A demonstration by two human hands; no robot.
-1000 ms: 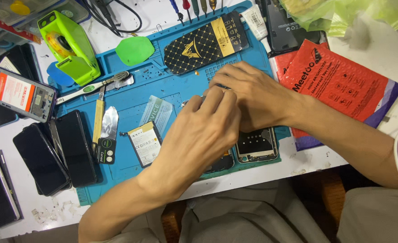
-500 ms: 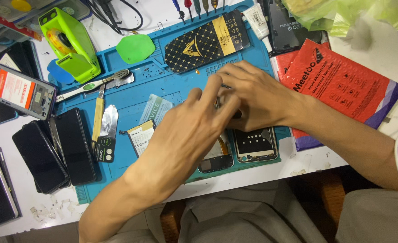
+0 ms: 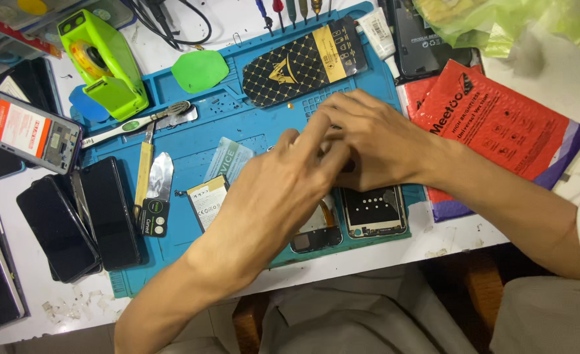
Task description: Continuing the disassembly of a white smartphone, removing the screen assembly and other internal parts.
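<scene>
We take the blue work mat (image 3: 250,128) as the landmark for all positions. Our left hand (image 3: 283,190) and right hand (image 3: 375,141) meet over the near right part of the mat, directly above an opened phone (image 3: 374,211) that lies flat on the mat with its internals facing up. The phone's long axis runs from the mat's near edge toward its far edge; only the near end shows below the hands, and the rest is covered by them. The left hand reaches in from the near left, with forefinger and thumb stretched toward the contact point; the right hand reaches in from the right, with its fingers curled down over the same point. Both hands appear pinched on something small at the phone's far half, but the fingers hide it, and we cannot tell what either hand grips or whether it grips at all. The right hand sits squarely over the phone and is the nearer of the two; the left hand crosses a second opened part (image 3: 316,233) lying just beside the phone, toward the mat's left. A loose battery (image 3: 208,200) lies further left on the mat, apart from both hands. A red padded envelope (image 3: 500,118) rests off the mat's right edge, under the right forearm.
</scene>
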